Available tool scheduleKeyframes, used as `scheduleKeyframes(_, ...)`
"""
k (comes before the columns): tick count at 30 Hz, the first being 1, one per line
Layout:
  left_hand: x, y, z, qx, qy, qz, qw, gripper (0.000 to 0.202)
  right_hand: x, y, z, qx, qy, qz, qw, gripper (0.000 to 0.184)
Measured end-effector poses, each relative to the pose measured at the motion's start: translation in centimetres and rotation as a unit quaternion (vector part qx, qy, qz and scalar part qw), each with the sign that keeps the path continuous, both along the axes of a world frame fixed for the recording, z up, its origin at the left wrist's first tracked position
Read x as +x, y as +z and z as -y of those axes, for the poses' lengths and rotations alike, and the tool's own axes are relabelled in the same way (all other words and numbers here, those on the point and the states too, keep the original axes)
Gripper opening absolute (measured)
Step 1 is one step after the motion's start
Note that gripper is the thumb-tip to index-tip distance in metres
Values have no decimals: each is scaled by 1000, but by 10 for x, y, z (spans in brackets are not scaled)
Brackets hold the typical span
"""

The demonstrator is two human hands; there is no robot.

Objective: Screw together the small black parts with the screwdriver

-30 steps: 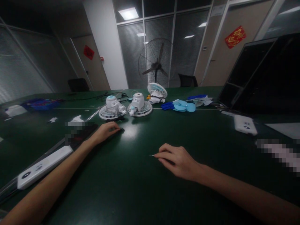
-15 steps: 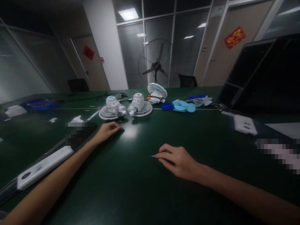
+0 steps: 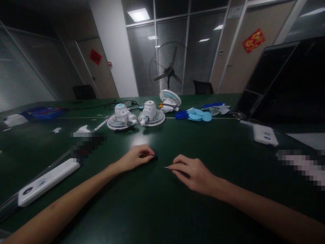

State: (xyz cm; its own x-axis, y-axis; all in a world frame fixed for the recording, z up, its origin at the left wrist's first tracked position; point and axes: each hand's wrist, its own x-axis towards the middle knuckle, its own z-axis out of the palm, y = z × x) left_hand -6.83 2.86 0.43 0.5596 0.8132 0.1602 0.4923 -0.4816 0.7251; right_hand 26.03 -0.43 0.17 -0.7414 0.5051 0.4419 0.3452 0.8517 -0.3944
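My left hand rests on the dark green table with its fingers pinched on a small black part. My right hand lies just to its right, fingers closed on a thin metal pin whose tip points left toward the black part. A short gap separates the two. Beyond them, three small white desk fans lie partly taken apart: one at the left, one in the middle and one further back.
Blue fan blades and a blue glove lie right of the fans. A white device sits at the left, another at the right by a dark open case. A large standing fan stands behind the table.
My left hand has slid the black part right and toward me, from near the left fan to just beside my right hand. My right hand has stayed put.
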Motion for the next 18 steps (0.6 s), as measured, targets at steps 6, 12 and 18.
scheduleKeyframes(6,43,8,37,0,-62,-16,998,19,1,0,0,-4,-4,-8,1000,25)
scheduleKeyframes(12,44,7,38,2,-67,-13,998,18,2,-2,0,0,-3,-11,1000,25)
scheduleKeyframes(18,45,6,39,18,-76,-9,997,20,2,-5,-2,5,34,-11,999,23)
